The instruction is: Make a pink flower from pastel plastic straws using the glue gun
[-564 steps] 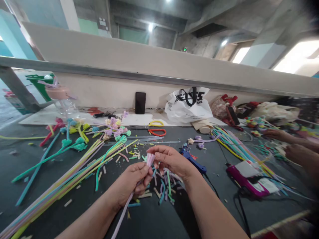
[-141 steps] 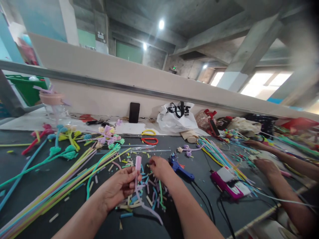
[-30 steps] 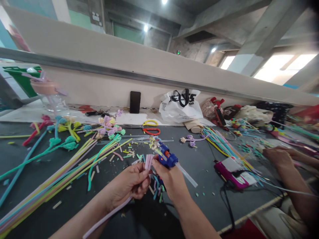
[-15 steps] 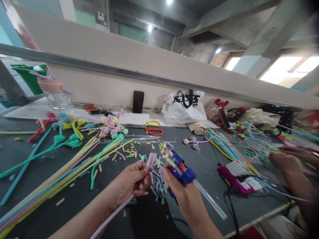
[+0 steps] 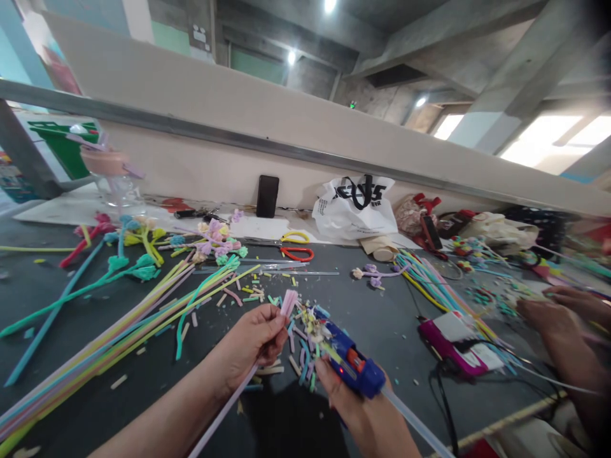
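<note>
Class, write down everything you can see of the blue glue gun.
The blue plastic glue gun has an orange-red patch on its side and a clear glue stick jutting from its rear. Its nozzle, crusted with coloured scraps, points up-left toward the tip of the lilac fuzzy stem. The right hand grips it from below, above the dark table.

The gun's [image 5: 356,369] grip was hidden inside the right hand [image 5: 358,410], whose wrist ran off the bottom edge just below the gun. The glue stick [image 5: 410,420] behind the gun left the frame there too. Left of the gun, the lilac stem [image 5: 224,410] was partly covered by the left hand [image 5: 251,346] and cut by the same edge. Far right of the gun, a co-worker's hands [image 5: 548,318] were blurred.
</note>
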